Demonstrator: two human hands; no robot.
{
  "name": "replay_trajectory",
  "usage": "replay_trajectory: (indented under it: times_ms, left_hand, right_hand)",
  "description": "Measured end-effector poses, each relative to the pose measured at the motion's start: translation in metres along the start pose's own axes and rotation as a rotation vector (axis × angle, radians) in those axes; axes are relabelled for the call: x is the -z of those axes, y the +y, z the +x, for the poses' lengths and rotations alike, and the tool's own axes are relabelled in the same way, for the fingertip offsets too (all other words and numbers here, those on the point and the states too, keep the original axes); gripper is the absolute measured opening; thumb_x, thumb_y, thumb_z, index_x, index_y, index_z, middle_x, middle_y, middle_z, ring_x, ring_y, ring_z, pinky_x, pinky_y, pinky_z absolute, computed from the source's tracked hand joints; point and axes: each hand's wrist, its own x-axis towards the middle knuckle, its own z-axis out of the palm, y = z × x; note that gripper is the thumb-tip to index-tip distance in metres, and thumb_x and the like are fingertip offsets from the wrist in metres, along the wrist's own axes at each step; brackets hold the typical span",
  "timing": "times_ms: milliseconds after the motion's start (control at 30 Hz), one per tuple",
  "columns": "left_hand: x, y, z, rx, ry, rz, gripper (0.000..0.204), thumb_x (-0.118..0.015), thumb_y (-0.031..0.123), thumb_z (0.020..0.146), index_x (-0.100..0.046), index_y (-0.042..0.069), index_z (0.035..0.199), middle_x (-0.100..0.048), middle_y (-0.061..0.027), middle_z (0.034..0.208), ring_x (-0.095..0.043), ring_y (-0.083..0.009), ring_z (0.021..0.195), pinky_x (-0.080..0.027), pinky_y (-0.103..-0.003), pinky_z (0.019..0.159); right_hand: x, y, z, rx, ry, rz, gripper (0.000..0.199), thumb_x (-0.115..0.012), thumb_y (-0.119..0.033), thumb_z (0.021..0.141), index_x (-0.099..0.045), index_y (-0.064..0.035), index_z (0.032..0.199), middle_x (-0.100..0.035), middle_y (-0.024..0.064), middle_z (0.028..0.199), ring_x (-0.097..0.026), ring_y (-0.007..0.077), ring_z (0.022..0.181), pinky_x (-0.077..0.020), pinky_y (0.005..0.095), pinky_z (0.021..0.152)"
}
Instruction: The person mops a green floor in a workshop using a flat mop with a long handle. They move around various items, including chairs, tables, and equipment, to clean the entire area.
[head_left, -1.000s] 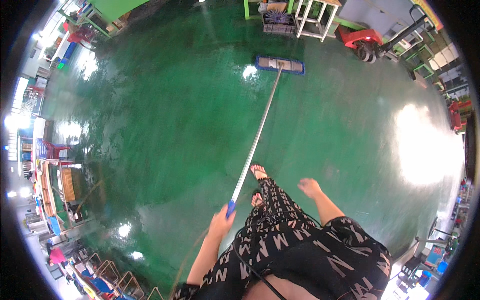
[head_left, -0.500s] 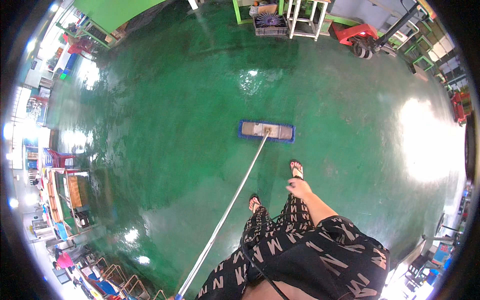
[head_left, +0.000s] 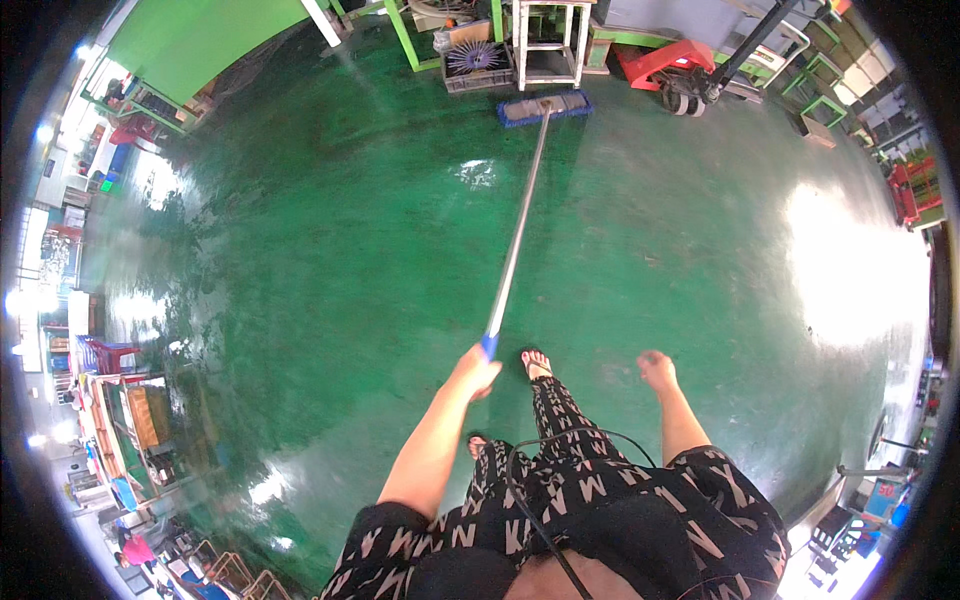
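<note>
- Out at the far left rim, it's a crowded blur of shelves and goods, too smeared to count; one dark red chair (head_left: 115, 355) can be picked out, and just below it one brown carton (head_left: 147, 415)
- Up top, a green panel (head_left: 190, 50), one of it, sliced off by the rim
- Low down, tubular frames (head_left: 240, 580) crowd the corner, cut off below, their number hard to call
- One grey crate (head_left: 480, 82) next, partly hidden by its own load, with one spiky purple wheel-like piece (head_left: 474, 56) showing
- And the left hand (head_left: 475, 372), fingertips partly out of sight, closed around the blue grip at the near end of one flat mop (head_left: 518, 232)!
- Two feet in sandals, the left foot (head_left: 477, 440) largely covered by the trouser leg, the right foot (head_left: 537, 362) in plain sight
- There's the mop head (head_left: 545, 107), one, blue-fringed, on the green floor (head_left: 350, 250) just in front of one white stand (head_left: 550, 75) whose top is cut off; whether they touch, I can't tell
- One black cable (head_left: 515, 480) loops across the patterned clothes, its ends untraceable
- Right hand (head_left: 657, 368), blurred, fingers loosely curled, nothing seen in it, well apart from the pole
- One red pallet jack (head_left: 670, 65) up beyond, its handle running toward the rim, two wheels showing
- Far right, one huge white glare (head_left: 845, 265) swallows the floor's detail
</note>
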Motion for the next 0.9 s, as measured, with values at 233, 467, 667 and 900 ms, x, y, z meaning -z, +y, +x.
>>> replay_trajectory:
  times_ms: [233,467,667,900]
  left_hand:
    - [-0.074,-0.024,-0.051,0.093,0.004,0.149,0.041,-0.053,0.006,0.075,-0.040,-0.002,0.113,-0.060,-0.0182,0.068,-0.060,-0.0242,0.045,-0.046,-0.038,0.037]
    - [-0.183,-0.322,-0.351,0.203,0.053,0.139,0.043,-0.062,0.026,0.077,-0.055,0.005,0.114,-0.063,-0.0227,0.101,-0.058,-0.0423,0.098,-0.046,-0.049,0.081]
    - [-0.250,-0.378,-0.597,0.736,0.096,0.297,0.042,-0.066,0.027,0.073,-0.058,0.008,0.110,-0.065,-0.0188,0.098,-0.061,-0.0387,0.095,-0.048,-0.048,0.081]
    - [-0.185,-0.349,-0.647,0.979,0.247,0.770,0.041,-0.071,0.028,0.069,-0.062,0.012,0.105,-0.067,-0.0143,0.094,-0.064,-0.0345,0.092,-0.050,-0.047,0.080]
  right_hand:
    - [0.040,0.105,-0.018,-0.115,0.039,0.109,0.034,-0.064,-0.031,0.078,-0.067,-0.0095,0.104,-0.068,0.0085,0.076,-0.065,0.0171,0.061,-0.0510,0.0308,0.062]
    - [0.042,0.219,-0.086,-0.358,-0.274,-0.061,0.025,-0.064,-0.025,0.080,-0.064,-0.0050,0.096,-0.061,0.0032,0.068,-0.060,0.0153,0.053,-0.0431,0.0303,0.043]
    - [0.071,0.252,-0.073,-0.236,-0.290,-0.124,0.027,-0.063,-0.027,0.080,-0.064,-0.0081,0.099,-0.064,0.0038,0.072,-0.062,0.0158,0.055,-0.0433,0.0304,0.043]
    - [0.095,0.231,-0.020,-0.173,-0.259,-0.107,0.033,-0.062,-0.029,0.079,-0.064,-0.0083,0.105,-0.066,0.0045,0.076,-0.064,0.0151,0.058,-0.0446,0.0285,0.044]
